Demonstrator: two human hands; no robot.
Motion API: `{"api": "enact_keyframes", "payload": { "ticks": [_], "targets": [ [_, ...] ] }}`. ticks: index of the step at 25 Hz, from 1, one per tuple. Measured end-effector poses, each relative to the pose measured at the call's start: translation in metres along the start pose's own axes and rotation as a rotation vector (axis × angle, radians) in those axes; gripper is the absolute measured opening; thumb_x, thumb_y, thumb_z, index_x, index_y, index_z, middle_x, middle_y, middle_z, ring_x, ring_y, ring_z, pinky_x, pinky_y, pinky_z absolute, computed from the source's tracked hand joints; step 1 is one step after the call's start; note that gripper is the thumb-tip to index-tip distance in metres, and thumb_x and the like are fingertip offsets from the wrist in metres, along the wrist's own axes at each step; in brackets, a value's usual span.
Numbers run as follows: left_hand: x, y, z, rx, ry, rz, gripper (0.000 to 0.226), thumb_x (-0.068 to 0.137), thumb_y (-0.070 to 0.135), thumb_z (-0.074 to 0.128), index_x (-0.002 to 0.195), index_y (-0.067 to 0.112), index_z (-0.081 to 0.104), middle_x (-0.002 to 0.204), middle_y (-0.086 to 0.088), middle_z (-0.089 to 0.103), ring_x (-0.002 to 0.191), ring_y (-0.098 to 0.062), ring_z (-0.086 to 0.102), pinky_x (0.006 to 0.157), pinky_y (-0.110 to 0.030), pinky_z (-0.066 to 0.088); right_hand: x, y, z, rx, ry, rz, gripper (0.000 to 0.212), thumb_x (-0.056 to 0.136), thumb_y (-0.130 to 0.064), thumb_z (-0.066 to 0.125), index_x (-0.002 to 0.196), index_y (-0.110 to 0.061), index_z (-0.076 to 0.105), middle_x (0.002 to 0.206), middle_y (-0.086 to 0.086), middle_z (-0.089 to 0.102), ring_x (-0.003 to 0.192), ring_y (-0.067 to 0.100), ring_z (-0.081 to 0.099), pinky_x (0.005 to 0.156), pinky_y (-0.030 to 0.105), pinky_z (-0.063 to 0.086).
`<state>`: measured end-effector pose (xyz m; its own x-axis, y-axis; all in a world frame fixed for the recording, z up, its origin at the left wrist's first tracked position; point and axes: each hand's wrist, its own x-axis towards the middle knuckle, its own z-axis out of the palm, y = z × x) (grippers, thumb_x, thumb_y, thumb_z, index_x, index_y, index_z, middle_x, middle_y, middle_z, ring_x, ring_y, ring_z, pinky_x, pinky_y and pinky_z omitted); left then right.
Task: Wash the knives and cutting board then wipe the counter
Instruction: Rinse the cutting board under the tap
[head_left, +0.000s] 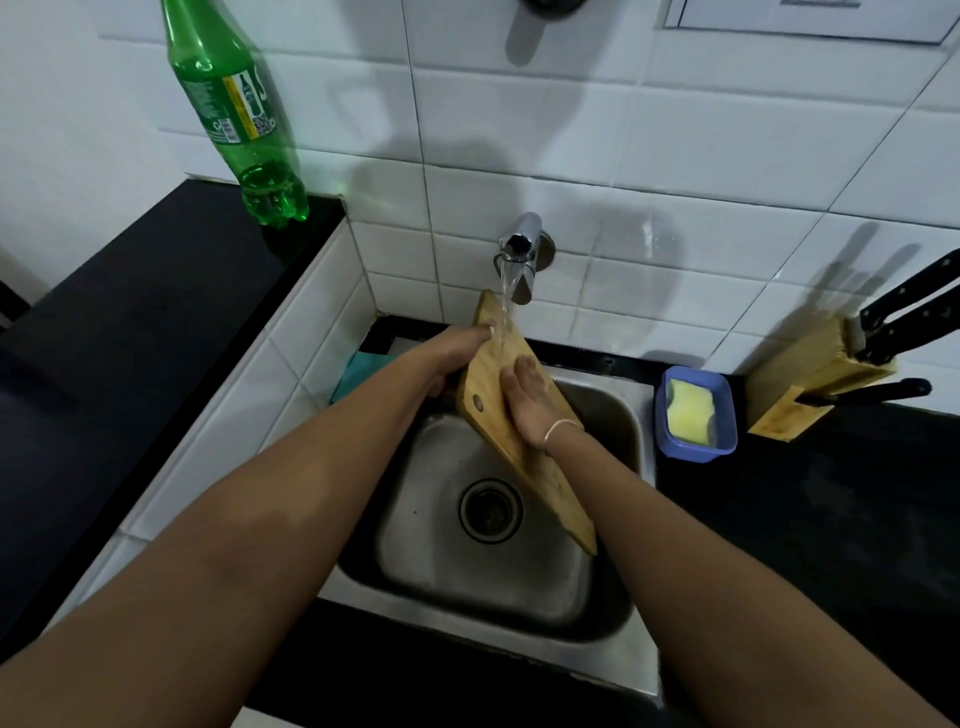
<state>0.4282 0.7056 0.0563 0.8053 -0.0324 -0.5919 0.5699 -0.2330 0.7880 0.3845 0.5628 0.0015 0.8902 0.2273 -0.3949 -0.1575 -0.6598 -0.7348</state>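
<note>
One cutting board (524, 415) under tap water, left hand (457, 353) apparently gripping its edge, right hand (530, 405) flat; three knives (904, 322).

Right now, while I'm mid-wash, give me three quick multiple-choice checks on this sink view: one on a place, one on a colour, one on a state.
1. Where is the yellow sponge?
A. In the blue tub right of the sink
B. In the sink by the drain
C. On the counter beside the green bottle

2. What colour is the bottle on the left counter?
A. Red
B. Green
C. White

3. What is the tap doing?
A. Shut off
B. Dripping onto the drain only
C. Running onto the cutting board

Answers:
1. A, the sponge lies inside the blue tub on the counter, next to the knife block.
2. B, the plastic is plainly green.
3. C, a stream falls on the cutting board, which the left hand grips at its edge while the right hand presses flat on its face above the sink.
</note>
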Motion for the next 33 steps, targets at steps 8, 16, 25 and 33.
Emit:
{"api": "enact_keyframes", "payload": {
  "ticks": [8,16,25,33],
  "targets": [
    [0.008,0.018,0.014,-0.008,0.003,-0.09,0.035,0.104,0.035,0.045,0.091,0.011,0.066,0.087,-0.01,0.069,0.076,-0.024,0.065,0.069,-0.033,0.055,-0.001,-0.047,-0.002,-0.034,0.017,-0.052,0.053,0.108,-0.011,0.019,0.156,-0.004,-0.001,0.163,0.02,-0.004,0.151,0.037,-0.005,0.121,0.051,0.003],
    [0.002,0.001,-0.017,-0.085,0.046,-0.263,0.037,0.104,0.039,0.043,0.087,0.013,0.062,0.076,-0.005,0.066,0.066,-0.02,0.064,0.049,-0.026,0.053,-0.033,-0.036,0.003,0.008,-0.059,-0.267,0.051,0.109,-0.03,0.026,0.157,-0.015,0.018,0.165,0.007,0.012,0.152,0.018,0.008,0.122,0.029,0.0],
    [-0.037,-0.038,-0.071,-0.296,0.184,-0.208,0.034,0.104,0.042,0.045,0.12,0.013,0.055,0.093,-0.006,0.066,0.076,-0.021,0.064,0.047,-0.032,0.054,-0.053,0.067,0.028,0.056,-0.148,0.007,0.069,0.095,-0.066,0.028,0.155,-0.035,0.019,0.165,-0.005,0.01,0.151,0.018,0.01,0.123,0.037,0.008],
    [-0.069,-0.051,-0.098,-0.315,0.165,-0.11,0.053,0.105,0.046,0.042,0.139,0.006,0.05,0.13,-0.015,0.062,0.107,-0.028,0.062,0.085,-0.043,0.05,-0.053,0.067,0.052,-0.151,-0.158,0.151,0.061,0.103,-0.057,0.013,0.158,-0.031,0.006,0.166,0.003,0.001,0.152,0.03,0.002,0.122,0.05,0.007]
  ]
}}
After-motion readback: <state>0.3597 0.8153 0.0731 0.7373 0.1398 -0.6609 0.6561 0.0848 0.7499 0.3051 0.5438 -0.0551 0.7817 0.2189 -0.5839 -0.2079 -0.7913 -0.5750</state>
